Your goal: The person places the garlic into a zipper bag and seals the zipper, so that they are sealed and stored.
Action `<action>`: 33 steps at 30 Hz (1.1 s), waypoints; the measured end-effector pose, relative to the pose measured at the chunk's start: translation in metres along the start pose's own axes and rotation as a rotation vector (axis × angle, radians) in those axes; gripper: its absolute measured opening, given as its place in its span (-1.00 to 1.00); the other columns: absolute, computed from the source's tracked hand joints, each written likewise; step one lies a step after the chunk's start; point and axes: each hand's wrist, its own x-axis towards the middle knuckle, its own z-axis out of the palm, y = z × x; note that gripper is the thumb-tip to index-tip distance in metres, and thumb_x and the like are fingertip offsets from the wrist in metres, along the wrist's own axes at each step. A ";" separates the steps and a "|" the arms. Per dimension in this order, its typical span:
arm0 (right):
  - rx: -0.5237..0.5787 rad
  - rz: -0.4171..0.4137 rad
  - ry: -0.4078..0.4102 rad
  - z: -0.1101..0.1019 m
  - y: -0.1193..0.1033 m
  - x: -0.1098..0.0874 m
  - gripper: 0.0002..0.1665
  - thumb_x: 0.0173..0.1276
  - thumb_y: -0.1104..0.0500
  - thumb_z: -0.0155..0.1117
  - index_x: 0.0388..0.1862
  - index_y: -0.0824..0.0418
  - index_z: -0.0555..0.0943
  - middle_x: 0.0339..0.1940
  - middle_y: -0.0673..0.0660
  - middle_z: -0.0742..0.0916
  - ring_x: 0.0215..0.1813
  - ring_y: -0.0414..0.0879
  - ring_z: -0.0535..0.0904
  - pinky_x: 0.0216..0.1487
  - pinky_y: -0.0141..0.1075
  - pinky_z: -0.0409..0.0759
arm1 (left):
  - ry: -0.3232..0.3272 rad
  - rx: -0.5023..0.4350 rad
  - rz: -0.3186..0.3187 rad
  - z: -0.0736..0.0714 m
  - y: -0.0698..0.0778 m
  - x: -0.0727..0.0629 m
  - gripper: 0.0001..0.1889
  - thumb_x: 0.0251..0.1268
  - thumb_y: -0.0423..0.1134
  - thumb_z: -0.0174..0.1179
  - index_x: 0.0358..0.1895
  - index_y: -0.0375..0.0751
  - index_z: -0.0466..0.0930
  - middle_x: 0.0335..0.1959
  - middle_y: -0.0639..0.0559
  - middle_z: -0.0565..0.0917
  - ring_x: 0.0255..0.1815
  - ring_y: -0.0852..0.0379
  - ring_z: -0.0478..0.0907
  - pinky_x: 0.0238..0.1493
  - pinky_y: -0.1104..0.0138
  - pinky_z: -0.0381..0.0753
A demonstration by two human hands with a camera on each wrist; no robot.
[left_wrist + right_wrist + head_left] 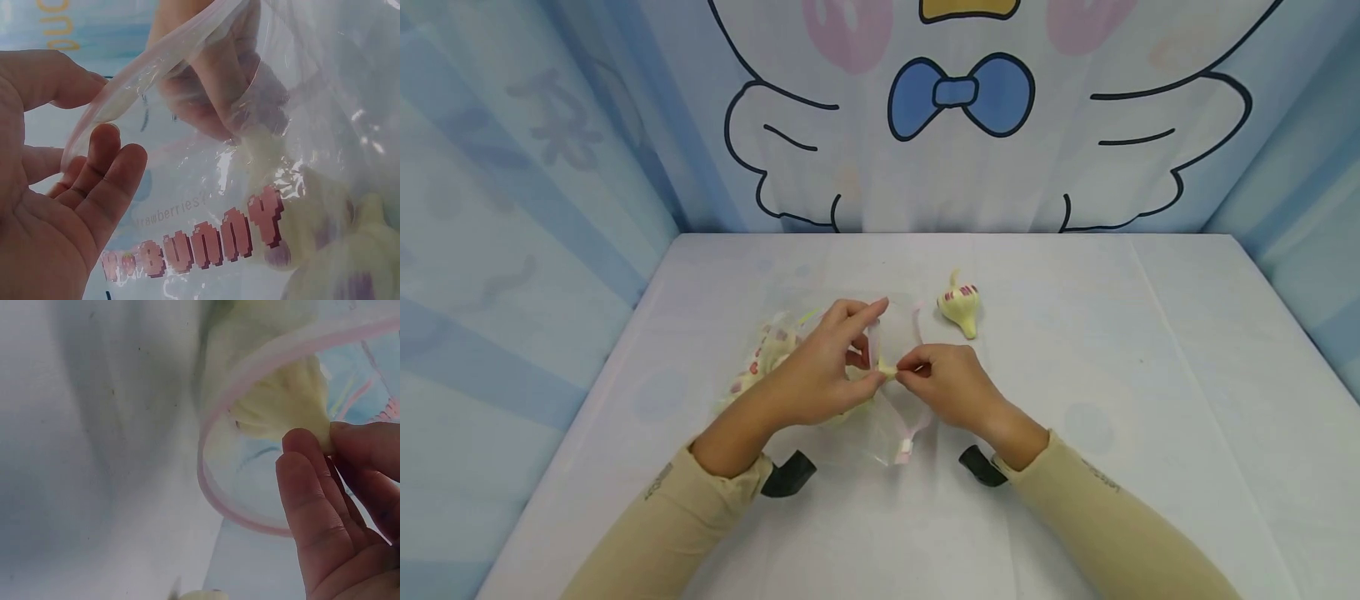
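Observation:
A clear zip bag (868, 437) with a pink rim (215, 428) lies under my hands, its mouth spread toward the right. My left hand (823, 367) grips the bag's rim, fingers on both sides of the plastic (69, 156). With thumb and fingertips, my right hand (951, 379) pinches the narrow tip of a pale yellow toy garlic bulb (281, 406) at the bag's mouth. Through the printed plastic, several more garlic bulbs with purple streaks (356, 269) show inside. Another garlic bulb (961, 308) lies on the table beyond my right hand.
A white cloth covers the table (1112, 350). A white slider (905, 450) sits at the bag's near corner. Black wrist cameras show by the left cuff (787, 475) and the right cuff (981, 467). Printed curtains (955, 167) hang behind and at both sides.

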 end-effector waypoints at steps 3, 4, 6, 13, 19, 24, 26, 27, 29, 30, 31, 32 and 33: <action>-0.001 -0.003 -0.011 0.004 -0.001 0.003 -0.89 0.34 0.25 0.38 -0.23 0.27 0.77 -0.30 0.05 0.78 -0.24 -0.13 0.70 -0.21 -0.27 0.69 | -0.005 -0.002 -0.007 0.000 0.000 0.000 -0.17 0.22 -0.45 0.34 0.54 -0.38 0.13 0.17 -0.25 0.33 -0.13 0.05 0.51 -0.02 0.34 0.67; -0.002 -0.005 -0.011 0.005 -0.001 0.004 -0.89 0.34 0.24 0.38 -0.24 0.27 0.77 -0.29 0.06 0.78 -0.24 -0.12 0.70 -0.21 -0.27 0.69 | -0.007 -0.002 -0.009 0.000 0.000 0.000 -0.17 0.22 -0.45 0.34 0.54 -0.38 0.13 0.17 -0.25 0.33 -0.13 0.05 0.52 -0.01 0.32 0.67; -0.008 -0.007 -0.008 0.007 -0.002 0.005 -0.90 0.34 0.25 0.38 -0.24 0.27 0.76 -0.29 0.06 0.78 -0.23 -0.11 0.71 -0.21 -0.26 0.69 | -0.006 -0.005 -0.008 0.001 0.000 0.000 -0.17 0.22 -0.45 0.34 0.53 -0.39 0.13 0.17 -0.27 0.33 -0.12 0.01 0.52 -0.01 0.28 0.68; -0.065 -0.018 0.031 0.013 -0.003 0.007 -0.91 0.34 0.25 0.36 -0.28 0.27 0.73 -0.35 0.06 0.76 -0.27 -0.11 0.69 -0.21 -0.24 0.69 | 0.001 0.001 -0.001 0.002 -0.001 0.001 -0.17 0.20 -0.45 0.36 0.52 -0.41 0.15 0.16 -0.27 0.34 -0.14 0.02 0.53 -0.02 0.30 0.68; -0.102 0.010 0.037 0.019 -0.005 0.010 -0.91 0.34 0.25 0.35 -0.31 0.27 0.72 -0.41 0.03 0.74 -0.35 -0.14 0.62 -0.24 -0.25 0.66 | -0.004 0.006 -0.012 0.002 0.000 0.000 -0.18 0.22 -0.44 0.36 0.52 -0.39 0.15 0.16 -0.23 0.34 -0.13 0.07 0.52 -0.02 0.34 0.67; -0.118 0.025 0.043 0.023 -0.008 0.012 -0.91 0.34 0.25 0.35 -0.29 0.26 0.73 -0.40 0.03 0.74 -0.35 -0.13 0.61 -0.23 -0.24 0.66 | -0.009 0.008 -0.011 0.001 0.000 0.000 -0.18 0.22 -0.43 0.36 0.52 -0.40 0.15 0.15 -0.21 0.34 -0.14 0.09 0.51 -0.03 0.35 0.67; -0.114 0.027 0.038 0.024 -0.009 0.013 -0.90 0.34 0.26 0.34 -0.26 0.27 0.74 -0.37 0.03 0.75 -0.33 -0.12 0.62 -0.21 -0.23 0.67 | -0.006 0.011 -0.004 0.001 0.001 0.000 -0.17 0.22 -0.42 0.37 0.52 -0.40 0.15 0.15 -0.21 0.34 -0.15 0.09 0.51 -0.04 0.36 0.67; -0.108 0.030 0.030 0.024 -0.009 0.014 -0.89 0.34 0.26 0.33 -0.24 0.27 0.75 -0.36 0.03 0.76 -0.32 -0.12 0.63 -0.19 -0.22 0.67 | -0.005 0.012 0.000 0.001 0.000 0.000 -0.17 0.22 -0.43 0.37 0.53 -0.40 0.14 0.15 -0.22 0.34 -0.15 0.09 0.51 -0.05 0.37 0.67; -0.094 0.034 0.008 0.025 -0.010 0.014 -0.87 0.35 0.25 0.32 -0.20 0.28 0.75 -0.32 0.04 0.76 -0.28 -0.12 0.63 -0.16 -0.22 0.67 | -0.001 0.013 0.011 0.002 -0.001 0.000 -0.17 0.21 -0.44 0.36 0.53 -0.41 0.14 0.16 -0.24 0.33 -0.16 0.08 0.51 -0.06 0.38 0.66; -0.086 0.038 -0.006 0.025 -0.011 0.014 -0.86 0.36 0.25 0.32 -0.18 0.28 0.74 -0.31 0.05 0.76 -0.27 -0.12 0.62 -0.16 -0.22 0.66 | 0.000 0.012 0.015 0.002 -0.002 0.001 -0.17 0.21 -0.45 0.35 0.52 -0.41 0.14 0.15 -0.24 0.33 -0.16 0.07 0.52 -0.06 0.38 0.66; -0.083 0.039 -0.017 0.025 -0.011 0.014 -0.85 0.36 0.25 0.32 -0.18 0.28 0.74 -0.31 0.05 0.75 -0.27 -0.12 0.61 -0.16 -0.22 0.65 | 0.002 0.011 0.018 0.002 -0.002 0.001 -0.17 0.20 -0.46 0.35 0.52 -0.41 0.14 0.15 -0.25 0.33 -0.16 0.06 0.52 -0.06 0.38 0.67; -0.080 0.038 -0.027 0.025 -0.011 0.014 -0.85 0.37 0.24 0.31 -0.17 0.29 0.74 -0.30 0.05 0.75 -0.26 -0.11 0.61 -0.15 -0.22 0.65 | 0.003 0.009 0.022 0.002 -0.003 0.001 -0.17 0.20 -0.47 0.34 0.52 -0.42 0.14 0.15 -0.25 0.33 -0.16 0.06 0.52 -0.06 0.38 0.67; -0.079 0.034 -0.033 0.024 -0.012 0.014 -0.85 0.37 0.24 0.31 -0.16 0.29 0.73 -0.29 0.06 0.74 -0.26 -0.11 0.61 -0.14 -0.22 0.65 | 0.003 0.008 0.025 0.002 -0.004 0.001 -0.18 0.20 -0.48 0.34 0.52 -0.42 0.14 0.15 -0.25 0.33 -0.16 0.06 0.52 -0.06 0.37 0.67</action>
